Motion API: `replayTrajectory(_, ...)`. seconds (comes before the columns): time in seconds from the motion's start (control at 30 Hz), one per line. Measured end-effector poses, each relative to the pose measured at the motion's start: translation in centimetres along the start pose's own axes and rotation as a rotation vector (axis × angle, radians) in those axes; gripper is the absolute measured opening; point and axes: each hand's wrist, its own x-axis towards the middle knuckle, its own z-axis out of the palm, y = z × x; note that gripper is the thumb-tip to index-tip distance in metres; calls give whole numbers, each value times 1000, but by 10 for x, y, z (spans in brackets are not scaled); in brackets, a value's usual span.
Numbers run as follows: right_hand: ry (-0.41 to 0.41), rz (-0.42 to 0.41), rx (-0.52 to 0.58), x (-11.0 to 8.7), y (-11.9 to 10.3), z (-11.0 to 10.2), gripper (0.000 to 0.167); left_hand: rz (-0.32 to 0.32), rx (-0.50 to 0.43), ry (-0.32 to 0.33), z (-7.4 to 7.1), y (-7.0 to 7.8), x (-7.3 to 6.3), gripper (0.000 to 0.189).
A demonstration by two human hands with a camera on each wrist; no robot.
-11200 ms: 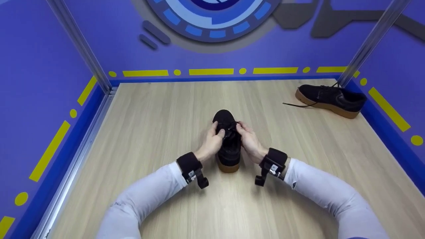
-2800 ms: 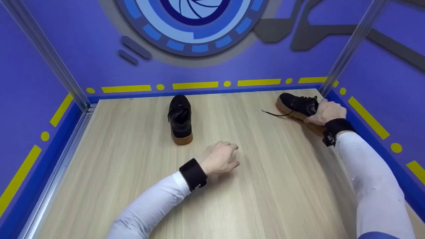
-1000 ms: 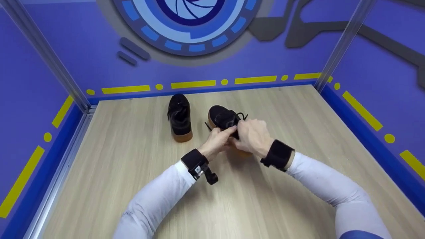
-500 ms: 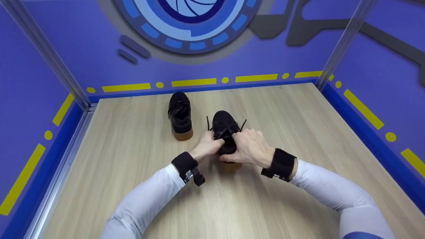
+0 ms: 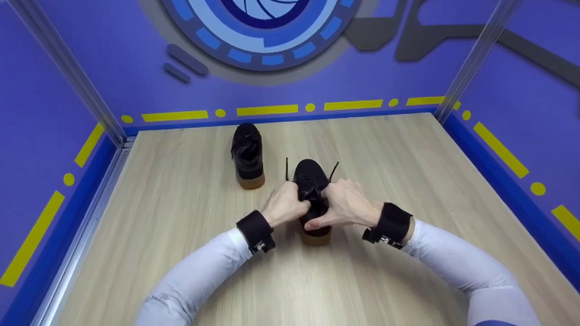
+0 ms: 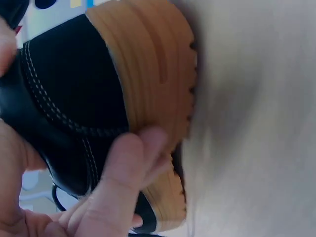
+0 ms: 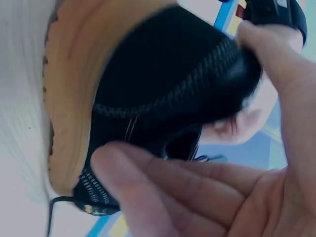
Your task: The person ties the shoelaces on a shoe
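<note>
At left, the second shoe (image 5: 249,168) stood sole-down on the table (image 5: 181,199), apart from both hands. The left hand (image 5: 284,203) gripped the left side of the near shoe (image 5: 309,171), which stood toe away between the hands, thumb at its opening. The right hand (image 5: 350,204) gripped the right side, thumb toward the heel. Even, light pressure from both sides probably best kept it straight.
</note>
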Motion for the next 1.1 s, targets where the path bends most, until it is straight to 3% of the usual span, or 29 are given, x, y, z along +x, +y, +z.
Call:
replayTrajectory(0.13, -57, 16, 232, 5, 18, -2, 62, -8, -29, -30, -3, -3, -1, 22)
replayTrajectory(0.3, -120, 208, 603, 15, 45, 0, 62, -26, -95, -84, -13, -10, 2, 38)
replayTrajectory(0.47, -145, 386, 777, 22, 62, 13, 66, -112, -168, -100, -18, -18, 10, 68)
replayTrajectory(0.63, -70, 513, 905, 28, 65, 21, 49, -182, -395, -157, -14, -18, 24, 70)
replayTrajectory(0.83, 27, 526, 1050, 36, 63, 25, 16, -202, -489, -67, -9, -14, 35, 32)
replayTrajectory(1.0, 97, 506, 1146, 37, 59, 20, 11, -105, -538, 45, -10, -9, 39, 23)
replayTrajectory(1.1, 144, 442, 1213, 37, 56, 15, 16, -45, -601, 76, -13, -6, 40, 21)
